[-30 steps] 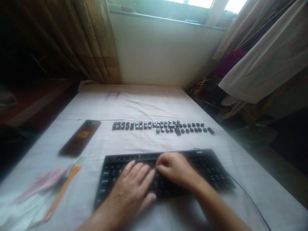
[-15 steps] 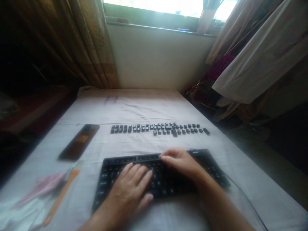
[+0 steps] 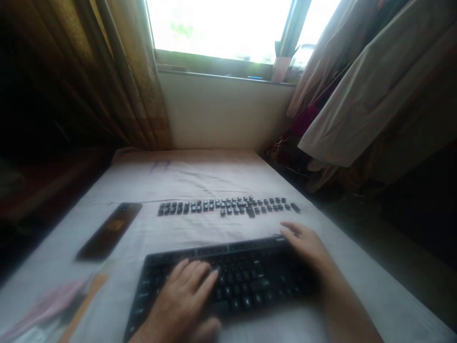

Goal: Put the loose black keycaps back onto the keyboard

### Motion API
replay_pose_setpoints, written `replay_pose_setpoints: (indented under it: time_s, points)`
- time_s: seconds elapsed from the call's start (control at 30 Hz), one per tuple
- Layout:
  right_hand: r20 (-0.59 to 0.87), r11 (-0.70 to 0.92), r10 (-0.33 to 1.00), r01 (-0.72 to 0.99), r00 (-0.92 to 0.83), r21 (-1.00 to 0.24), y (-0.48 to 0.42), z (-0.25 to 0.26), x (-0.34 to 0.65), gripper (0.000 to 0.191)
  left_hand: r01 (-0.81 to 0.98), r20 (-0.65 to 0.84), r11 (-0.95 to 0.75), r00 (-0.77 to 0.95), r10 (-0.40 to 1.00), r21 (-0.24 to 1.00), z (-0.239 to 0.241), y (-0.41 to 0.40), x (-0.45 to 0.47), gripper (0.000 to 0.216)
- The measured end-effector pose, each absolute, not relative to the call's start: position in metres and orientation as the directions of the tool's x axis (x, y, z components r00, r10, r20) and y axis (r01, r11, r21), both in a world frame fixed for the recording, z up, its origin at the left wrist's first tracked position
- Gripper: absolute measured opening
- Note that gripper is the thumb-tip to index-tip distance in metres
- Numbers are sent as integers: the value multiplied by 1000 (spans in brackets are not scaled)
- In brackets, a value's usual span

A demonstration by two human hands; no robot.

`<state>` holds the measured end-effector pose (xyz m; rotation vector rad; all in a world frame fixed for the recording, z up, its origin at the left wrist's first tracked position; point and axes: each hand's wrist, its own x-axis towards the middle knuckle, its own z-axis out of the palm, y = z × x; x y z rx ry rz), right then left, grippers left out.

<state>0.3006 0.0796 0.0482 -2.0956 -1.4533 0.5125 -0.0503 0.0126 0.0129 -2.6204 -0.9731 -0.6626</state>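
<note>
Your left hand (image 3: 178,297) lies open, fingers extended, on the black keyboard (image 3: 246,276), a long slab of blocky keys set upon creased pale cloth (image 3: 200,181); your right hand (image 3: 307,245), slightly blurred, is open at its far right corner, fingertips parted; beyond lie small dark keycaps (image 3: 186,208) in uneven rows; leftward, a glossy, round-cornered phone (image 3: 107,236) and a slim orange handle (image 3: 85,306).

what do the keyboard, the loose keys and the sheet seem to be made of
Keyboard: probably hard black plastic, fairly matt; its edges look straight and rigid.
Loose keys: likely black plastic too, perhaps slightly glossy, as some tops catch pale glints.
Sheet: pale, dull fabric, judging by its soft creases; which fibre, I can't tell.
</note>
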Motion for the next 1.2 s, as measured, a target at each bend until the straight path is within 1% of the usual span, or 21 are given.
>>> replay_pose_setpoints:
  time_s: [0.03, 0.07, 0.17, 0.2, 0.23, 0.27, 0.33, 0.43, 0.53, 0.6, 0.7, 0.77, 0.87, 0.93, 1.07, 1.17, 1.2]
  points:
    - [-20, -266, 946, 736, 325, -622, 80, 49, 298, 40, 643, 556, -756, 675, 485, -122, 8, 15, -50, 61]
    - [-30, -254, 953, 738, 302, -625, 80, 49, 296, 42, 649, 561, -748, 674, 480, -139, 4, 17, -51, 60]
    - [-40, -210, 970, 743, 240, -636, 81, 52, 287, 42, 686, 656, -717, 600, 458, -126, 2, 23, -56, 55]
    - [-48, -195, 976, 744, 214, -639, 82, 54, 284, 43, 686, 648, -714, 609, 457, -141, 6, 24, -60, 53]
    - [-62, -184, 980, 746, 188, -640, 82, 56, 280, 43, 661, 571, -728, 674, 469, -182, 11, 24, -64, 52]
    - [-79, -174, 984, 750, 161, -638, 82, 58, 275, 44, 670, 517, -719, 688, 509, -184, 17, 24, -69, 53]
    - [-98, -148, 989, 771, 112, -619, 82, 63, 264, 44, 695, 492, -691, 681, 543, -200, 28, 23, -80, 52]
    - [-81, -75, 996, 817, 34, -572, 82, 70, 248, 38, 681, 429, -694, 712, 555, -232, 37, 21, -92, 58]
    - [-106, -42, 994, 865, -13, -499, 85, 79, 240, 35, 724, 422, -666, 669, 613, -180, 39, 18, -93, 58]
    - [-107, -44, 994, 908, -1, -417, 91, 84, 238, 31, 739, 445, -660, 640, 626, -134, 42, 17, -87, 55]
    - [13, -11, 1000, 950, 16, -312, 108, 89, 233, 23, 715, 510, -693, 633, 583, -95, 45, 19, -72, 49]
    - [100, 55, 995, 955, -26, -291, 123, 87, 224, 22, 714, 553, -696, 614, 563, -83, 45, 23, -65, 41]
    - [144, 132, 985, 953, -96, -271, 143, 77, 208, 21, 718, 617, -692, 581, 530, -82, 39, 25, -62, 26]
    - [166, 174, 977, 953, -135, -248, 151, 69, 198, 21, 697, 637, -710, 593, 493, -99, 34, 23, -65, 22]
    - [211, 263, 952, 943, -221, -201, 157, 54, 183, 22, 641, 638, -762, 623, 452, -86, 28, 16, -67, 20]
    - [224, 296, 940, 940, -256, -168, 156, 48, 177, 25, 643, 656, -765, 583, 479, -13, 20, 14, -60, 23]
    - [227, 301, 937, 942, -264, -146, 156, 46, 176, 25, 652, 681, -758, 543, 491, 26, 16, 14, -56, 25]
